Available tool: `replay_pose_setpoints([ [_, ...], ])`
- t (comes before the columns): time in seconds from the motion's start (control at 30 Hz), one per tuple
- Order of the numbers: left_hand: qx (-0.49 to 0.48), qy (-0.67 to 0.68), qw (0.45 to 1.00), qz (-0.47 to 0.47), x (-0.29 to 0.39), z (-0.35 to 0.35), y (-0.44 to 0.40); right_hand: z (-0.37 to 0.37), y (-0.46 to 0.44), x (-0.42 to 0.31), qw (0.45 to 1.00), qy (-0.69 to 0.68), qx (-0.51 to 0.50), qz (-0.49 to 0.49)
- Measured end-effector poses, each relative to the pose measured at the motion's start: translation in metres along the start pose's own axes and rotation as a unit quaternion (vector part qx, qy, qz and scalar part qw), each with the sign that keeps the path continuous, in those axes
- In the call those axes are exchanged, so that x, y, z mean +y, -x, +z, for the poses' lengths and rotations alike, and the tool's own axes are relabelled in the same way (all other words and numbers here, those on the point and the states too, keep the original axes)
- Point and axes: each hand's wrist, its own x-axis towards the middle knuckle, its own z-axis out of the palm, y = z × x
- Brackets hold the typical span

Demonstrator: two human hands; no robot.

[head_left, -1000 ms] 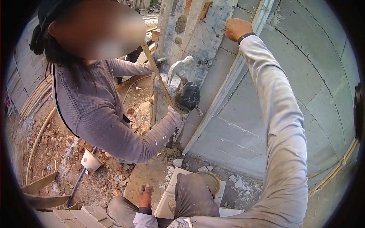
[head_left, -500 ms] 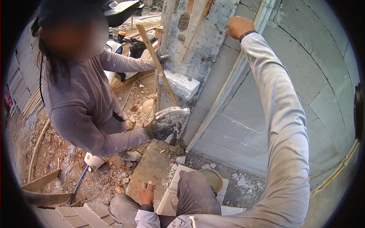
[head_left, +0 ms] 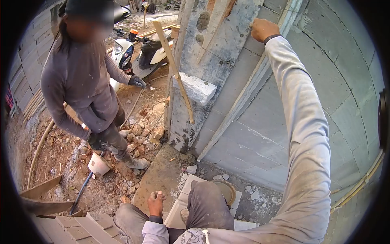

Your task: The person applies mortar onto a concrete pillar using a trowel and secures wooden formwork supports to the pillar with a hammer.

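Observation:
My right hand [head_left: 263, 30], arm stretched out, is closed at the right edge of a tall grey-stained board [head_left: 227, 44]. Its fingertips pinch at that edge; whatever is in them is too small to make out. A thin line crosses the board towards the hand. My left hand [head_left: 156, 203] is curled closed between my knees, with nothing visible in it. A white block [head_left: 199, 88] rests against the board's lower part, with a narrow wooden strip [head_left: 172, 61] slanting in front of it.
At the left stands a co-worker [head_left: 83, 85] in gloves, by a white bucket [head_left: 99, 164]. Behind is a scooter [head_left: 140, 55]. A grey block wall [head_left: 264, 134] with an upright batten [head_left: 248, 91] rises at the right. Rubble [head_left: 142, 126] covers the ground; pale blocks [head_left: 178, 211] lie beneath me.
The co-worker has drawn back from the board and stands more upright. Both their gloved hands have left the board and strip, one dropping near the bucket. My hands have hardly moved.

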Motion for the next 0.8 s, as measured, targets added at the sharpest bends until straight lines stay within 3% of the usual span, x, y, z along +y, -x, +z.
replay_pose_setpoints([
  [0.1, 0.011, -0.012, 1.0, 0.018, 0.003, 0.001, 0.002, 0.014, -0.01, 0.004, 1.0, 0.008, -0.003, -0.006],
  [0.13, 0.012, 0.006, 0.999, 0.037, -0.01, 0.0, -0.003, 0.025, -0.026, 0.012, 0.997, 0.031, -0.035, -0.056],
  [0.2, 0.033, -0.04, 0.998, 0.044, -0.008, -0.001, 0.0, 0.055, -0.047, 0.03, 0.993, 0.05, 0.008, -0.106],
  [0.23, 0.041, -0.043, 0.997, 0.046, -0.007, 0.0, 0.001, 0.066, -0.055, 0.034, 0.997, 0.046, -0.002, -0.066],
  [0.33, 0.055, -0.07, 0.995, 0.035, -0.005, 0.0, 0.008, 0.071, -0.074, 0.038, 0.982, 0.166, -0.036, -0.087],
  [0.4, 0.058, -0.073, 0.995, 0.028, -0.005, 0.001, 0.018, 0.051, -0.056, 0.026, 0.983, 0.148, -0.028, -0.108],
  [0.5, 0.055, -0.107, 0.993, 0.014, -0.002, -0.005, 0.029, 0.025, -0.042, 0.011, 0.99, 0.082, -0.104, -0.055],
  [0.63, 0.063, -0.134, 0.989, 0.004, 0.005, -0.018, 0.044, 0.008, -0.019, -0.005, 0.973, -0.167, -0.133, 0.088],
  [0.73, 0.073, -0.124, 0.99, 0.004, 0.005, -0.023, 0.046, 0.005, 0.004, -0.017, 0.982, -0.165, -0.064, 0.07],
  [0.77, 0.074, -0.134, 0.988, 0.009, 0.004, -0.026, 0.047, 0.01, -0.007, -0.009, 0.998, -0.024, -0.055, 0.007],
  [0.8, 0.077, -0.143, 0.987, 0.015, 0.003, -0.026, 0.047, 0.014, -0.015, -0.003, 0.999, -0.026, -0.046, 0.011],
])
